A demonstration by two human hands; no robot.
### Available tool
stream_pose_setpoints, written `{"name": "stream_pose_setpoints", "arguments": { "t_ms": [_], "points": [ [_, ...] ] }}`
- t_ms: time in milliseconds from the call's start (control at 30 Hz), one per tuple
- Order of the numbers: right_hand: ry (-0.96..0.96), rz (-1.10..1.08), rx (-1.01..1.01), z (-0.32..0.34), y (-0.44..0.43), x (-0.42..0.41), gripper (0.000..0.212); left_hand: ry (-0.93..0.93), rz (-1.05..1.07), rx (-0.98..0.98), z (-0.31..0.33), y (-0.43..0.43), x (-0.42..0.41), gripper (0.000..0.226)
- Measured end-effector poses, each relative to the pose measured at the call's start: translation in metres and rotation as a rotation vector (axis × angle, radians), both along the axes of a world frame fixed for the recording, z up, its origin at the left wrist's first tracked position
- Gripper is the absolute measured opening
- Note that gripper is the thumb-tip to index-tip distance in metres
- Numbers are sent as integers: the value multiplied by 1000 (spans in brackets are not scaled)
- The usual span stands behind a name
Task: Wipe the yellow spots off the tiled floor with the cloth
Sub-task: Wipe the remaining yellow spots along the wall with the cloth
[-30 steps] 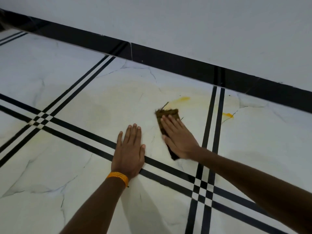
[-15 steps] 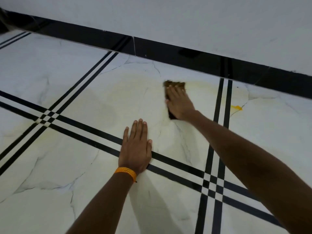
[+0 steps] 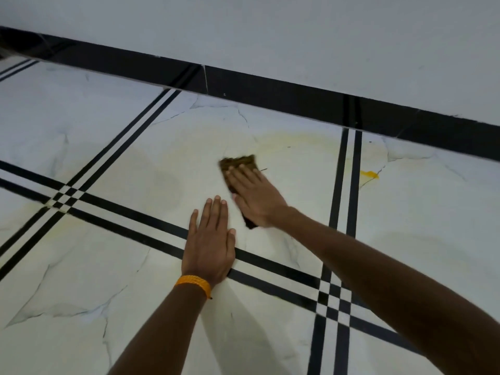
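My right hand (image 3: 254, 196) lies flat on a dark brown cloth (image 3: 239, 162), pressing it on the white marbled tile (image 3: 140, 169); the cloth's far edge and a near corner stick out from under the palm. A faint yellow smear (image 3: 295, 142) arcs across the tile just beyond the cloth. A small bright yellow spot (image 3: 369, 174) sits on the tile to the right, past the double black stripe (image 3: 343, 180). My left hand (image 3: 209, 239), with an orange band at the wrist, rests flat and empty on the floor, fingers together, just left of my right hand.
A black skirting strip (image 3: 270, 93) runs along the foot of the white wall (image 3: 297, 36) behind the tiles. Double black lines cross at the left (image 3: 63, 200) and at the lower right (image 3: 334, 301). Pale yellowish film tints the floor near the left crossing.
My right hand pushed the cloth away toward the wall, over a yellow streak, then drew it back toward me and leftward. The streak is now a faint smear. My left hand stayed planted.
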State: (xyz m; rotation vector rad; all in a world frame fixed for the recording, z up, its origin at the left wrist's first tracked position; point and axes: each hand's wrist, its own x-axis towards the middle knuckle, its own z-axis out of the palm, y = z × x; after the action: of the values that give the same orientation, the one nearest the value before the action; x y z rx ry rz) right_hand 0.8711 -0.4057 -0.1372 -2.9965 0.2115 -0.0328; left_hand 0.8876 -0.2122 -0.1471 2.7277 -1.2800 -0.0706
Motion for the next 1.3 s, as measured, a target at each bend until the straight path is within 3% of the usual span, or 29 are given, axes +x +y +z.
{"name": "stream_pose_setpoints", "arguments": {
  "t_ms": [100,233,400,667,833,1000,1067,1200,1233,1300],
  "points": [
    [49,144,-13,6,-11,3,57,-13,-1,-18,-1,0,0,66],
    [32,-220,-2,11,-78,9,58,1,3,-38,-4,2,2,66],
    [66,-523,-33,7,-130,-81,64,-9,1,-45,-5,1,2,67],
    [97,-285,25,6,-97,-234,66,-40,5,-10,-3,0,2,69],
    [24,-596,13,1,-129,-228,73,-58,2,11,-3,0,2,68],
    [26,-1043,99,10,-156,-140,72,-51,1,8,-2,0,3,68],
    [1,-909,83,15,-139,-115,78,-48,-6,14,-1,0,3,69],
    [75,-313,55,9,-65,-134,73,-40,2,1,-1,1,3,70],
    [64,-280,66,9,-64,-147,70,-45,-1,4,-1,0,3,70],
    [-5,-423,20,7,-90,-163,68,-53,1,3,-2,0,3,69]
  ]
}}
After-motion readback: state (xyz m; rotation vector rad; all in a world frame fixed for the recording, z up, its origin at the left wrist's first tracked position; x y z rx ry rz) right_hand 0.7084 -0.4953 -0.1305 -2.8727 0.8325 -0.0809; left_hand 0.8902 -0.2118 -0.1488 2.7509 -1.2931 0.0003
